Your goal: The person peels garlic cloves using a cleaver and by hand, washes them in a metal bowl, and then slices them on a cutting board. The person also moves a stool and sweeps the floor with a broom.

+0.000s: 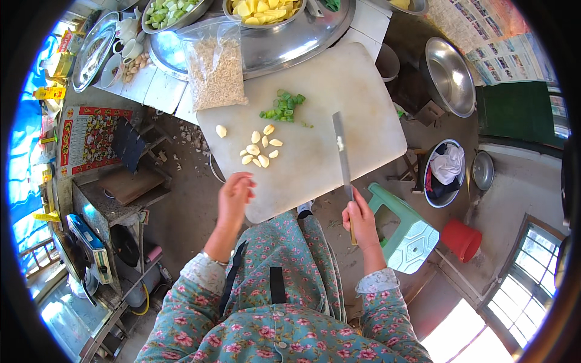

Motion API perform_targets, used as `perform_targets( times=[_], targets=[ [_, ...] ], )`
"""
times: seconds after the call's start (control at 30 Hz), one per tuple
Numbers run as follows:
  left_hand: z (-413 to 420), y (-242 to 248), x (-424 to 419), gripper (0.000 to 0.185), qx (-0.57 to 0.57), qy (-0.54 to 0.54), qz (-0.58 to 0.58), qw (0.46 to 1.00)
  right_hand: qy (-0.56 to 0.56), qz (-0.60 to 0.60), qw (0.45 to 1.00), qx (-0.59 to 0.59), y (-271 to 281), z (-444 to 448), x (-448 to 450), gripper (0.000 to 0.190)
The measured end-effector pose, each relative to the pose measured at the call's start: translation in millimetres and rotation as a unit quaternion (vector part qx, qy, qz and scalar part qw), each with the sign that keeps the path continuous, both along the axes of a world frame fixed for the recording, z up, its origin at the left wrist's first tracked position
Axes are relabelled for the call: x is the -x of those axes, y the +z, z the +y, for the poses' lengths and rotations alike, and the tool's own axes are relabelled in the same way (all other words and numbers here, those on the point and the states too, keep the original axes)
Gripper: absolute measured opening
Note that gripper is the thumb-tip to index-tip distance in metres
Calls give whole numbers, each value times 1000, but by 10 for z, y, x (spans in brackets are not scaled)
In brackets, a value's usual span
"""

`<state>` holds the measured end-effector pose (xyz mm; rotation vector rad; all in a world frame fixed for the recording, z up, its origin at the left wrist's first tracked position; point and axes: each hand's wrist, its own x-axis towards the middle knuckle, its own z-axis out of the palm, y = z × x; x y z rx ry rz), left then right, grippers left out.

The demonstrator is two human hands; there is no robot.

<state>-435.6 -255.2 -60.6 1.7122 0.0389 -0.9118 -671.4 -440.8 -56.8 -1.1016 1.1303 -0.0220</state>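
Note:
My right hand (360,218) grips the handle of a kitchen knife (343,156), whose blade lies over the right part of a white cutting board (308,168). A small pale bit clings to the blade. Near the board's lower left edge is my left hand (235,195), fingers curled; whether it holds anything is hidden. Several peeled garlic cloves (253,149) lie just beyond it, with one clove (221,131) apart to the left. Chopped green onion (283,107) forms a pile near the board's middle. A clear plastic bag of small pale dried pieces (217,72) rests at the board's upper left.
Behind the board are a large metal tray (290,45), a bowl of sliced potatoes (265,22) and a bowl of chopped green vegetable (170,13). Cups (131,49) stand at left. A green plastic stool (408,240) and a red bucket (460,240) are at right.

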Motion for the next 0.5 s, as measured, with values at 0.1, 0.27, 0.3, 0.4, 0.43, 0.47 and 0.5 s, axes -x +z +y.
perform_targets(
  times=[0.1,0.27,0.3,0.4,0.43,0.47,0.5],
  targets=[
    [-428,-76,286,15,64,-105,31,992,-121,-144,968,-168,121,-62,28,43],
    [-1243,-3,549,20,149,-218,-217,940,-140,-209,938,-236,140,-219,49,30],
    [-1409,129,550,21,154,-239,-232,930,-138,-215,935,-244,144,-248,49,29],
    [-1822,157,586,24,156,-266,-282,909,-104,-210,947,-220,131,-330,70,31],
    [-1934,120,594,25,152,-271,-298,903,-105,-202,949,-220,134,-362,70,31],
    [-2030,35,584,25,158,-231,-329,902,-105,-195,950,-219,150,-396,63,32],
    [-2070,-134,538,25,127,-210,-333,911,-105,-187,952,-220,166,-419,54,32]
  ],
)
